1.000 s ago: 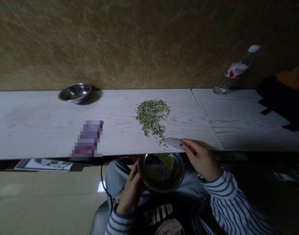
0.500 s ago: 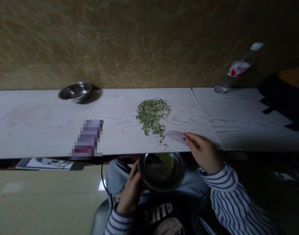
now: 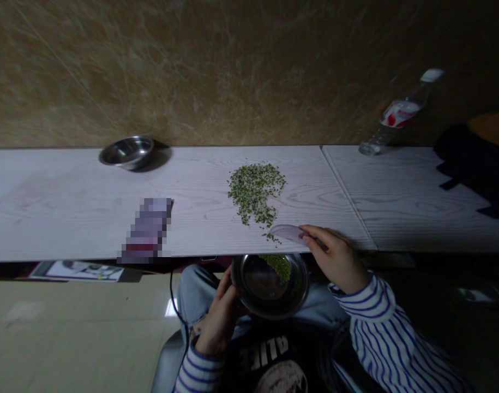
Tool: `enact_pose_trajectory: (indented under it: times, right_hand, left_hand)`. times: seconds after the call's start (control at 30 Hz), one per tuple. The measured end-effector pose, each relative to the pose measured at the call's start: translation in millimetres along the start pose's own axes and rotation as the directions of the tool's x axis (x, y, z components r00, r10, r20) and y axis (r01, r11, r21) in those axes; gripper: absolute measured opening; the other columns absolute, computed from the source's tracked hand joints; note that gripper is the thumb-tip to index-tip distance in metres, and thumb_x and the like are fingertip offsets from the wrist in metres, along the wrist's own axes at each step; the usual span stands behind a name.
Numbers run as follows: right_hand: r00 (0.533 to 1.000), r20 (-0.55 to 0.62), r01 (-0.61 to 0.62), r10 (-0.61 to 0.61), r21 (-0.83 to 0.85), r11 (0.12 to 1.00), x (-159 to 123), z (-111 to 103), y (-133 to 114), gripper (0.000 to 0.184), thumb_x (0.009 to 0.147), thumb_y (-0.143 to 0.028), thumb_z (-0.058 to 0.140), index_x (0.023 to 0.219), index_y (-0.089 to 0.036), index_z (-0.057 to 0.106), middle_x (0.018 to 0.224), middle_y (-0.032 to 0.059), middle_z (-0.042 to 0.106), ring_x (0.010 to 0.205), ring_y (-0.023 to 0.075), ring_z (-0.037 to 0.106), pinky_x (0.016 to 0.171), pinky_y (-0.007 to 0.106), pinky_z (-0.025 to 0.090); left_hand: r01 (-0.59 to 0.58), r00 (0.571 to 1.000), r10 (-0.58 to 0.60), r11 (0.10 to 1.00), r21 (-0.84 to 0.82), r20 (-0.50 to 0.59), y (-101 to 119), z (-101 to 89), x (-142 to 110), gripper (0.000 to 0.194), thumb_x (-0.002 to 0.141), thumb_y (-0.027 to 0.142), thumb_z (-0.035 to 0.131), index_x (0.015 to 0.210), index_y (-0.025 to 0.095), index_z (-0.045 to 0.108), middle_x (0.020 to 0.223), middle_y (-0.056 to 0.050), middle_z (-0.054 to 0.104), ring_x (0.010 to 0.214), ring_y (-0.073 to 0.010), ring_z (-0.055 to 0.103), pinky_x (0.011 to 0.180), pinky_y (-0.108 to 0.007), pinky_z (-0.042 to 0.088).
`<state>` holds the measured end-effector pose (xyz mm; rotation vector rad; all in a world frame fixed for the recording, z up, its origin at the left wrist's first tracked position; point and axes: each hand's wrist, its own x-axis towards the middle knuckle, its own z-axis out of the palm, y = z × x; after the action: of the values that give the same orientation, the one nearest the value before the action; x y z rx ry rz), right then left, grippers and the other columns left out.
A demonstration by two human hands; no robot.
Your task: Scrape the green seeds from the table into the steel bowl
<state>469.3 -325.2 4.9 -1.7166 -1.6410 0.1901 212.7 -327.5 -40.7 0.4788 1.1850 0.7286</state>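
Note:
My left hand (image 3: 221, 315) grips the left rim of a metal bowl (image 3: 249, 312), held over my lap just below the table's front edge. Green grains (image 3: 278, 267) lie inside it, along the far right side. Between the thumb and fingers of my right hand (image 3: 335, 256) is a thin, translucent purple curved piece (image 3: 288, 233), flat like a scraper. Its tip touches or nearly touches the stray grains at the near end of a spread of small green grains (image 3: 255, 191) on the table. What exact kind of grain they are I cannot tell.
Another metal bowl (image 3: 126, 154) stands at the back left of the white wood-grain table (image 3: 200, 218). A blurred-out phone-like object (image 3: 148, 229) lies at the front left. At the back right stand a clear bottle (image 3: 400, 113) and a dark item (image 3: 470, 169). Behind is a marbled wall.
My right hand has moved left and slightly nearer the front edge with the purple piece, whose tip now reaches the stray grains. My left hand and the bowl stay nearly in place.

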Motion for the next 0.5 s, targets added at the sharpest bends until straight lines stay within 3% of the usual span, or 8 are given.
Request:
enact_pose_trajectory:
  times: [0.5]
  right_hand:
    - [0.999,0.025,-0.022,0.022,0.016,1.0,-9.5,-5.6,8.3,0.025,0.093,-0.025,0.054,0.11,-0.022,0.073,0.103,0.0073,0.077,0.092,0.0214,0.072,0.082,0.035,0.06]
  left_hand:
    - [0.009,1.0,-0.009,1.0,-0.016,0.0,-2.7,-3.3,2.2,0.072,0.072,0.028,0.069,0.142,0.027,0.05,0.108,-0.005,0.066,0.088,-0.0208,0.057,0.064,-0.028,0.048]
